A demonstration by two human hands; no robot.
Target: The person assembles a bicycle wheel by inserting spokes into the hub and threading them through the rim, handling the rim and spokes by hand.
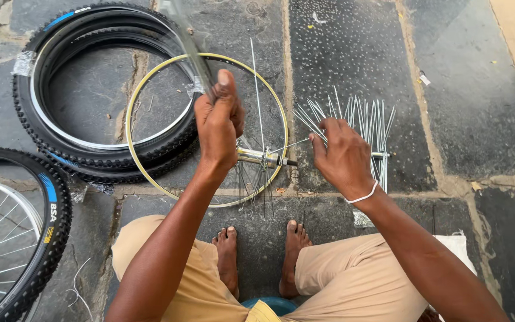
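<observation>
Head view looks straight down at a person seated on a dark stone floor [341,65], bare feet [260,250] side by side between knees in tan trousers. The left hand [219,122] is closed in a fist around the near edge of a yellow-edged wheel rim [144,89], thumb pressed up along it, so the rim stands tilted with its far side blurred toward the camera. Inside the rim sits a metal hub [263,157], with several thin spokes [256,89] running from it, some hanging loose toward the feet. The right hand [341,155], with a white band at the wrist, is pinched shut with thumb and fingertips on a single spoke [290,145] that reaches from the hand toward the hub. Just beyond that hand lies a loose bundle of silver spokes [359,122] fanned out on the floor. Behind the rim, at upper left, two black knobby tyres [37,128] lie stacked with a silver rim inside them. At the lower left edge is a built wheel with tyre and spokes [13,232].
</observation>
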